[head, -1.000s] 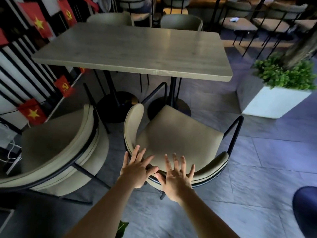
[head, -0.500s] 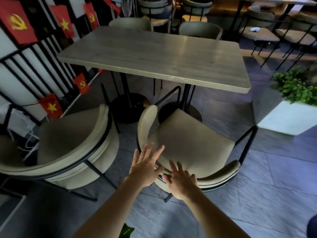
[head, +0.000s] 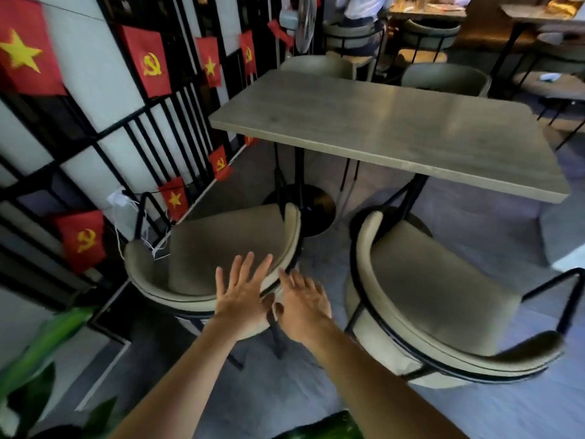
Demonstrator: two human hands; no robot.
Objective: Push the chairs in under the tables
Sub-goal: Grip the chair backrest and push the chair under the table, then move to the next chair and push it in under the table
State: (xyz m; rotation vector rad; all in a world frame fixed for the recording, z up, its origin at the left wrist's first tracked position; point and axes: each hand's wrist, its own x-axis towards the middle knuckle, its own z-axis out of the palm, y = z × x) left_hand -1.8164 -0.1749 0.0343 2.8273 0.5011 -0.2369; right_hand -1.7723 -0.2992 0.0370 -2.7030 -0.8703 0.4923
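A grey wooden table [head: 395, 131] on black pedestal legs stands ahead. Two beige padded chairs with black metal frames stand pulled out on its near side: the left chair [head: 218, 248] by the wall and the right chair [head: 443, 293]. My left hand [head: 243, 296] has its fingers spread over the back rim of the left chair. Beside it, my right hand [head: 304, 305] hovers open at the same chair's right back edge. Whether either hand touches the backrest is unclear. Neither holds anything.
A black railing [head: 152, 147] hung with red flags runs along the left wall. Two more chairs [head: 443, 77] stand at the table's far side. A person sits at a further table [head: 357, 23]. Green plant leaves [head: 41, 353] show at lower left.
The view has swung left. Both hands have left the right chair's backrest and moved over to the back of the left chair.
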